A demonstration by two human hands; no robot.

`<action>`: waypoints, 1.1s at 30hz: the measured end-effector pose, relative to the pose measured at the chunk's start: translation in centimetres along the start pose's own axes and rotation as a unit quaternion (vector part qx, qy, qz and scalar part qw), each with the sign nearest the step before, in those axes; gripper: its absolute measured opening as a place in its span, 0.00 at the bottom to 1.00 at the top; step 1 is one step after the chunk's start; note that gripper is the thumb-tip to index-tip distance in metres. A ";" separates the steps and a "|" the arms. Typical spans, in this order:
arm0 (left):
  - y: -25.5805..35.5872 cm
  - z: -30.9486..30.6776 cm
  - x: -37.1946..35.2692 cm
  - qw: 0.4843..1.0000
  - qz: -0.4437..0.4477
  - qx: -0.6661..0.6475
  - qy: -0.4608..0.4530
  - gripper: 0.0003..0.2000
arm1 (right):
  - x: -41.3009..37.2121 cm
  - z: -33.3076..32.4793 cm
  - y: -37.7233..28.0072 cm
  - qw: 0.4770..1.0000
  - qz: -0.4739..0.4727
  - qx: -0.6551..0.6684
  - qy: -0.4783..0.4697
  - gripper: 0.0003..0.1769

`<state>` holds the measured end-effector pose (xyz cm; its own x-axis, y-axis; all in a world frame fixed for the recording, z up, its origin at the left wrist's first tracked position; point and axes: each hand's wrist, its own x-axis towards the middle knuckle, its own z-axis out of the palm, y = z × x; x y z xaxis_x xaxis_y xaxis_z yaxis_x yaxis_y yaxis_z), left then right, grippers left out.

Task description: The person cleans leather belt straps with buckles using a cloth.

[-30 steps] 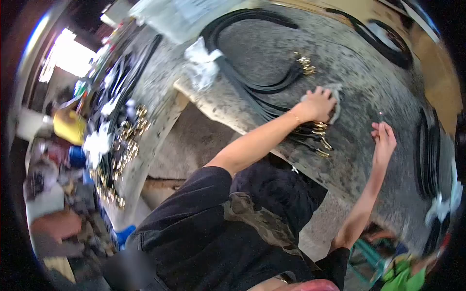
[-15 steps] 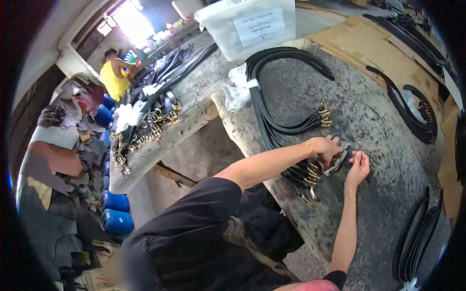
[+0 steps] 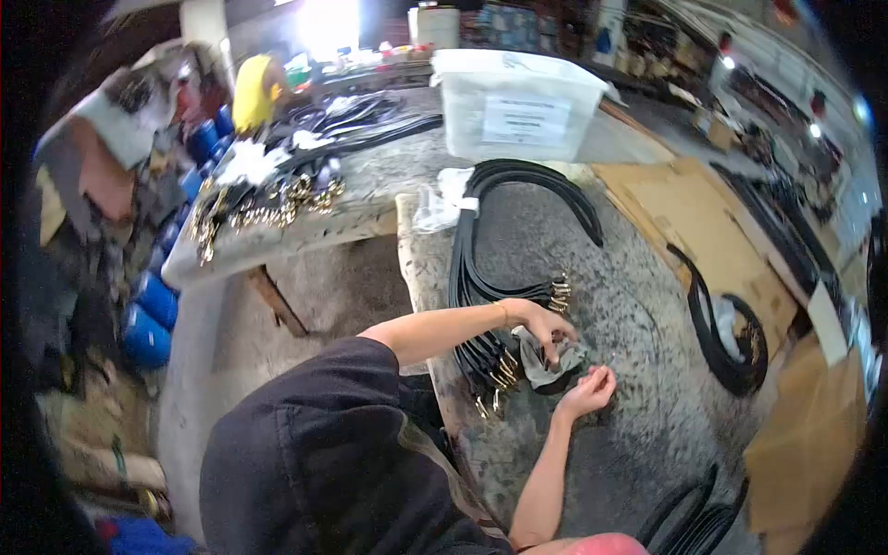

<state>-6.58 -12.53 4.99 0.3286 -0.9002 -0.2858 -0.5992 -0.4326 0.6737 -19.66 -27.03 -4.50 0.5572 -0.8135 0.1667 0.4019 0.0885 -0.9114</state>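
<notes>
My left hand [image 3: 544,326], with a thin bracelet at the wrist, is over a small crumpled grey bag [image 3: 538,363] on the worktable. Its thumb and fingers are bent and apart, the thumb reaching down at the bag's mouth. Just right of the bag is my right hand [image 3: 589,392], fingers curled and pressed together; what they hold, if anything, is too small to make out. Close beside both hands, a bundle of black belts [image 3: 467,250] lies in a curve, tied with a white band. Its gold buckles [image 3: 502,370] point toward the bag, and more buckles [image 3: 560,294] sit just beyond my left hand.
A white plastic bin [image 3: 518,102] with a paper label stands at the table's far end. Coiled belts [image 3: 717,356] lie at right near cardboard [image 3: 689,208], and more belts [image 3: 694,518] lie at the lower right. Left, another table holds buckled belts [image 3: 287,199]; a person in yellow [image 3: 254,92] is behind.
The view has swung up and to the right, so the table sits further left. My left hand has lifted slightly from the bag, its fingers further apart. My right hand stays curled beside it.
</notes>
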 end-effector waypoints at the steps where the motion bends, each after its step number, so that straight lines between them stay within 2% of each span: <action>1: 0.1 -0.4 -1.3 0.987 0.065 -0.109 0.098 0.37 | -0.3 0.1 -0.4 1.000 0.015 0.017 0.006 0.11; 2: -1.1 -1.4 -2.1 0.955 0.154 0.083 0.239 0.33 | -0.5 0.2 0.0 0.999 0.025 0.037 0.015 0.11; 3: -0.8 -2.6 -4.4 0.915 0.142 0.120 0.357 0.30 | -0.9 0.4 -0.7 0.999 0.038 0.032 0.000 0.11; 5: 0.5 -4.0 -10.4 0.859 0.006 0.073 0.507 0.24 | -1.2 0.8 0.1 0.996 0.066 0.055 -0.017 0.10; 6: 0.6 -4.2 -13.1 0.818 -0.021 0.036 0.574 0.21 | -1.5 1.0 0.1 0.995 0.071 0.055 -0.034 0.10; 7: -0.6 -3.9 -15.9 0.793 -0.067 -0.020 0.606 0.20 | -1.9 1.2 0.0 0.996 0.067 0.056 -0.034 0.09; 8: -1.9 -3.1 -18.6 0.763 -0.092 -0.016 0.640 0.16 | -2.1 1.5 -0.2 0.996 0.060 0.059 -0.034 0.09; 9: -2.9 -2.3 -21.3 0.750 -0.156 0.045 0.642 0.14 | -2.2 1.2 -0.3 0.996 0.068 0.048 -0.033 0.10; 10: -4.3 -0.7 -23.5 0.743 -0.197 0.078 0.635 0.17 | -2.7 1.2 -1.1 0.993 0.100 0.058 -0.004 0.10; 11: -5.7 1.5 -24.7 0.750 -0.287 0.075 0.592 0.21 | -2.9 1.4 -1.6 0.989 0.131 0.071 0.025 0.11; 12: -7.8 4.1 -24.8 0.762 -0.315 0.086 0.559 0.22 | -2.4 0.8 -0.7 0.989 0.132 0.072 0.005 0.11; 13: -9.1 6.8 -24.6 0.794 -0.358 0.100 0.481 0.23 | -2.4 0.1 0.1 0.988 0.138 0.065 -0.010 0.12; 14: -6.6 8.7 -23.6 0.820 -0.414 0.022 0.395 0.27 | -3.0 0.7 -1.5 0.988 0.142 0.062 0.004 0.12; 15: -10.4 12.6 -22.1 0.862 -0.354 0.023 0.361 0.32 | -3.4 0.6 -1.4 0.987 0.151 0.056 0.014 0.12; 16: -12.2 14.3 -21.1 0.839 -0.435 -0.148 0.291 0.38 | -3.2 0.2 -1.1 0.989 0.137 0.060 0.000 0.11; 17: -10.4 14.7 -21.4 0.795 -0.441 -0.316 0.272 0.40 | -2.8 0.1 -0.9 0.991 0.119 0.065 -0.018 0.11; 19: -11.2 15.2 -23.0 0.806 -0.429 -0.326 0.246 0.39 | -3.0 -0.3 -0.8 0.988 0.132 0.079 -0.019 0.10; 20: -12.8 16.1 -23.8 0.804 -0.408 -0.330 0.279 0.40 | -3.3 -0.2 -0.8 0.990 0.119 0.069 -0.028 0.10; 21: -13.2 16.4 -24.1 0.785 -0.437 -0.319 0.301 0.41 | -3.2 0.1 -0.8 0.992 0.107 0.063 -0.037 0.10; 23: -14.4 17.6 -24.0 0.823 -0.482 -0.112 0.279 0.42 | -3.2 0.4 -0.9 0.989 0.129 0.069 -0.021 0.10; 25: -8.3 16.5 -23.8 0.827 -0.516 0.084 0.208 0.40 | -3.2 0.5 -0.9 0.988 0.129 0.081 -0.026 0.10; 27: -8.1 17.1 -24.4 0.823 -0.509 0.151 0.205 0.37 | -3.1 0.3 -0.7 0.991 0.113 0.058 -0.036 0.11; 28: -8.0 17.4 -25.0 0.817 -0.510 0.151 0.225 0.32 | -3.0 0.1 -0.5 0.991 0.117 0.056 -0.034 0.11; 29: -8.2 17.9 -25.8 0.813 -0.518 0.150 0.222 0.32 | -3.0 0.2 -0.5 0.991 0.119 0.056 -0.032 0.11; 32: -7.7 18.3 -27.6 0.845 -0.448 0.136 0.257 0.22 | -3.2 0.5 -1.0 0.990 0.128 0.046 -0.018 0.11; 33: -7.0 18.3 -27.8 0.846 -0.449 0.138 0.254 0.22 | -3.3 0.5 -1.5 0.990 0.132 0.047 -0.024 0.11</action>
<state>-24.88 14.55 -4.26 0.9706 -0.0952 -0.2210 -0.0660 -0.9885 0.1360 -21.77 -24.20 -3.48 0.6855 -0.7262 -0.0528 0.3020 0.3496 -0.8869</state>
